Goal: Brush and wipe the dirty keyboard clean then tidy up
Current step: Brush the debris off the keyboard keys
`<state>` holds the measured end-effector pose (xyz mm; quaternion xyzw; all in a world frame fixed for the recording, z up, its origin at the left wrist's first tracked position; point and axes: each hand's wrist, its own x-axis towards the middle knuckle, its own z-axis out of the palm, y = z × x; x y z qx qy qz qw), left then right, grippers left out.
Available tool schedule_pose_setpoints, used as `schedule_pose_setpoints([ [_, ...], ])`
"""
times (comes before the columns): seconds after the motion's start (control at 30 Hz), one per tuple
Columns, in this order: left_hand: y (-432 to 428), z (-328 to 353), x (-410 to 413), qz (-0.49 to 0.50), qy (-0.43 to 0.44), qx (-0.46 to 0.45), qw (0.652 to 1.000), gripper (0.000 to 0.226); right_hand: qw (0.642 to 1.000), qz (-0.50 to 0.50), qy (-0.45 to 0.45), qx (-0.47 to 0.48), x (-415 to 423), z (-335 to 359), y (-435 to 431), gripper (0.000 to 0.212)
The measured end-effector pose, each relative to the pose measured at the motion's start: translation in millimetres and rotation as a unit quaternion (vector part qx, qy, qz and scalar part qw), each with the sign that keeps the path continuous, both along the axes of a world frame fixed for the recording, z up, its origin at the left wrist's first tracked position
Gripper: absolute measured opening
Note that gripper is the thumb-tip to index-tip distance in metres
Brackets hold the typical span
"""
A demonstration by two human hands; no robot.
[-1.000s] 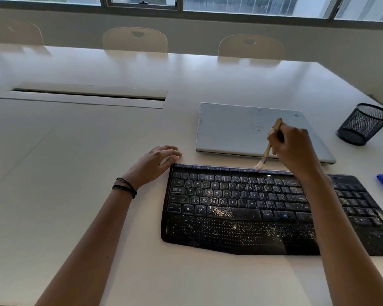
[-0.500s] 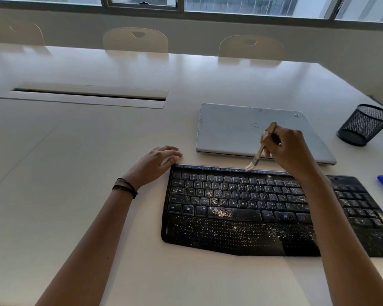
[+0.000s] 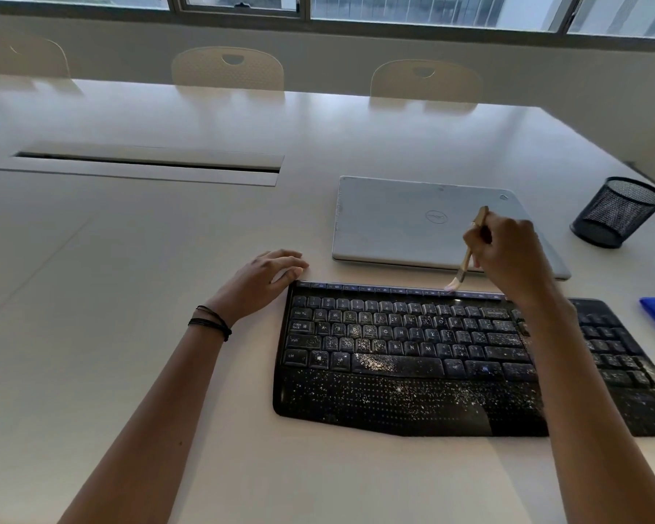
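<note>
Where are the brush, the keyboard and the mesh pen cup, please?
brush point(image 3: 466, 260): head view, on the wooden handle just above the bristles.
keyboard point(image 3: 394, 336): head view, on the middle letter keys.
mesh pen cup point(image 3: 617, 215): head view, on its near wall.

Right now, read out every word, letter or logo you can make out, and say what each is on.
"tab", "caps lock", "shift", "ctrl": left-edge keys of the keyboard.
"Q", "W", "E", "G", "H", "B", "N", "M": its letter keys.
"DELL", upside down in a round badge: lid of the closed laptop.
The top-row icons and the right-hand keys are too small or dusty to read.
</note>
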<state>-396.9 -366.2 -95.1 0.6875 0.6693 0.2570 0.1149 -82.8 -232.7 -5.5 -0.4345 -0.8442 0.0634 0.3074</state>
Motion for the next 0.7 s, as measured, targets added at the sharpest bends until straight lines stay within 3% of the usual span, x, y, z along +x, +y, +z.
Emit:
schedule_pose_setpoints([
  [0.23, -2, 1, -2, -0.001, -0.005, -0.004, 1.000, 0.033, 0.993, 0.066, 0.086, -0.055, -9, 6, -10, 0.024],
  [0.43, -2, 1, -2, 0.000, -0.004, 0.004, 1.000, 0.028, 0.996, 0.060, 0.048, -0.054, -4, 4, -8, 0.020],
  [0.7, -2, 3, 0, 0.000, 0.001, 0.001, 1.000, 0.029, 0.994, 0.069, 0.069, -0.039, -3, 6, -9, 0.022],
])
